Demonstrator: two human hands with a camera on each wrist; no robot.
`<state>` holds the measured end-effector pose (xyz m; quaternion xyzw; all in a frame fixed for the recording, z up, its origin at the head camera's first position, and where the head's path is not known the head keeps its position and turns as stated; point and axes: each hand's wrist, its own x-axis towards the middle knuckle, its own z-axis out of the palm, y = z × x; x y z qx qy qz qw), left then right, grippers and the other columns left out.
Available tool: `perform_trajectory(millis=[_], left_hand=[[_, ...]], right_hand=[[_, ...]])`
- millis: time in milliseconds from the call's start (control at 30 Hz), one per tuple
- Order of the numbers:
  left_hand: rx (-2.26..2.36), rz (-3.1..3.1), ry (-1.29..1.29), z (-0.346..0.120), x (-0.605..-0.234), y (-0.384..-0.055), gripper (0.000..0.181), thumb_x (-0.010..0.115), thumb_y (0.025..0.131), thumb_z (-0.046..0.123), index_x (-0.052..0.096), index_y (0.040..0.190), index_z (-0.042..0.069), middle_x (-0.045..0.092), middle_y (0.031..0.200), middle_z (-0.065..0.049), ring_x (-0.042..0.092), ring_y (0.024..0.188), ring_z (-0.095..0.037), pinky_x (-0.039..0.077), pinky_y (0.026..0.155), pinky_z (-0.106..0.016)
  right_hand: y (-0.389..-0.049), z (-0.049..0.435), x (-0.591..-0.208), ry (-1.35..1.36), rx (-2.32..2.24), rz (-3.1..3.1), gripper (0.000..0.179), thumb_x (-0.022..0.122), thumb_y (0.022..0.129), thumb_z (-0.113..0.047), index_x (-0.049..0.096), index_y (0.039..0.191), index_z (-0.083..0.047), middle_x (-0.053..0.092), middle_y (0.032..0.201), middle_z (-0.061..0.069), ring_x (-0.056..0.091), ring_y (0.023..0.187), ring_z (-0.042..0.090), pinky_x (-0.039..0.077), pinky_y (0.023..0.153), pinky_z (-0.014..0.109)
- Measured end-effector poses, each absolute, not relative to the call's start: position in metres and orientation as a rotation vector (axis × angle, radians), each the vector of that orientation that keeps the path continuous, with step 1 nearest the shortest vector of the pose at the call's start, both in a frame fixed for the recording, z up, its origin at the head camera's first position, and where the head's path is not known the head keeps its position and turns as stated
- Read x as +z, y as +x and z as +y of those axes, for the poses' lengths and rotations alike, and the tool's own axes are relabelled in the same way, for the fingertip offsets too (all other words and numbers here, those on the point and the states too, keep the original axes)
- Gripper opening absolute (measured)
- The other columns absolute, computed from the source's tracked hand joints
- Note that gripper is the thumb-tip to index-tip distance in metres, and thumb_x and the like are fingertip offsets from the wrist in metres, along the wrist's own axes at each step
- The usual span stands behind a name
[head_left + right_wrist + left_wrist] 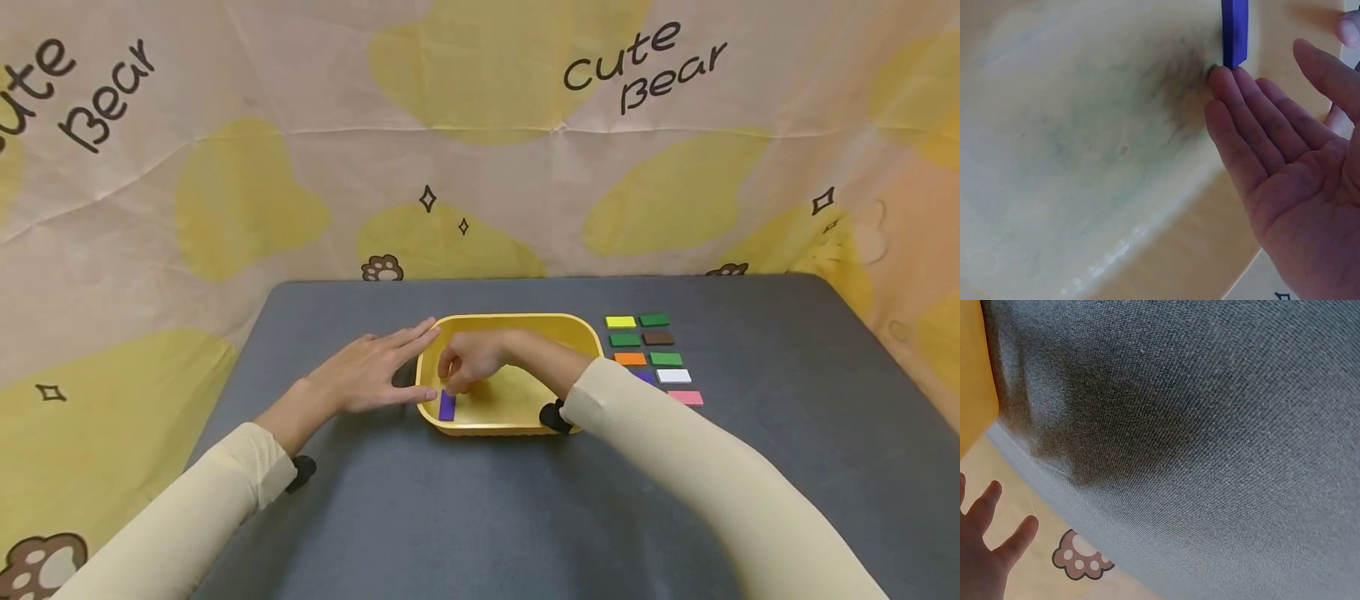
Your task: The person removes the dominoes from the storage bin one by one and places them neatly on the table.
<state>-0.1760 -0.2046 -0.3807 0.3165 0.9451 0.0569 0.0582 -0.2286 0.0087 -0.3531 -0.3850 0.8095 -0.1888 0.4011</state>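
Note:
A yellow plastic basin (517, 316) sits on the grey table. Inside it, near the left end, a purple block (447, 406) stands out against the yellow. My right hand (480, 358) reaches down into the basin. In the right wrist view its fingertips (1225, 78) are right at the end of the purple block, fingers mostly straight and the thumb apart from them. Beside the basin's left end is my left hand (367, 371), fingers extended and thumb spread, fingertips at the rim. The left wrist view shows only part of that hand and the basin's outer wall (972, 375).
Right of the basin, flat coloured blocks lie in two columns, among them a yellow block (620, 322), a brown block (658, 338), an orange block (630, 359), a white block (673, 376) and a pink block (686, 397). A patterned cloth (480, 167) hangs behind the table (450, 517).

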Motion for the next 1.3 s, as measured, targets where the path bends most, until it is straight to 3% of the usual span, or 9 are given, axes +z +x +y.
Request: perform_trajectory(millis=[400, 667, 833, 1133, 1300], left_hand=[[0.171, 2.868, 0.958, -0.2034, -0.3793, -0.1774, 0.094, 0.044, 0.089, 0.077, 0.016, 0.161, 0.024, 0.015, 0.166, 0.003, 0.049, 0.135, -0.027, 0.037, 0.105, -0.061], [0.17, 2.871, 0.957, -0.2027, -0.3789, -0.1762, 0.094, 0.044, 0.089, 0.077, 0.016, 0.161, 0.024, 0.016, 0.166, 0.003, 0.05, 0.134, -0.027, 0.037, 0.104, -0.061], [0.17, 2.868, 0.949, -0.2028, -0.3802, -0.1764, 0.094, 0.044, 0.089, 0.077, 0.015, 0.161, 0.024, 0.015, 0.166, 0.003, 0.049, 0.135, -0.028, 0.037, 0.104, -0.061], [0.181, 2.876, 0.96, -0.2031, -0.3813, -0.1764, 0.094, 0.043, 0.089, 0.078, 0.016, 0.161, 0.024, 0.016, 0.166, 0.003, 0.049, 0.135, -0.027, 0.036, 0.104, -0.062], [0.186, 2.884, 0.965, -0.2035, -0.382, -0.1759, 0.094, 0.044, 0.089, 0.077, 0.017, 0.161, 0.023, 0.018, 0.165, 0.002, 0.049, 0.135, -0.027, 0.036, 0.104, -0.062]], right_hand=[[-0.2258, 0.0079, -0.3515, -0.927, -0.458, 1.98, 0.039, 0.063, 0.09, 0.0, 0.059, 0.129, 0.002, 0.058, 0.077, 0.0, 0.052, 0.072, 0.014, 0.04, 0.065, 0.021], [-0.2254, 0.0083, -0.3531, -0.941, -0.416, 1.994, 0.038, 0.065, 0.092, -0.004, 0.061, 0.129, 0.002, 0.06, 0.087, 0.003, 0.053, 0.077, 0.012, 0.043, 0.069, 0.021], [-0.2256, 0.0082, -0.3538, -0.958, -0.419, 1.995, 0.035, 0.065, 0.092, -0.002, 0.063, 0.126, 0.003, 0.057, 0.081, 0.002, 0.051, 0.073, 0.011, 0.042, 0.066, 0.02], [-0.2232, 0.0085, -0.3535, -1.02, -0.423, 1.985, 0.015, 0.065, 0.09, 0.003, 0.075, 0.101, 0.003, 0.064, 0.076, -0.003, 0.052, 0.07, 0.008, 0.043, 0.064, 0.019], [-0.2217, 0.0091, -0.3534, -1.002, -0.442, 1.988, 0.012, 0.066, 0.09, 0.003, 0.076, 0.097, 0.002, 0.065, 0.076, -0.001, 0.054, 0.069, 0.01, 0.044, 0.063, 0.019]])
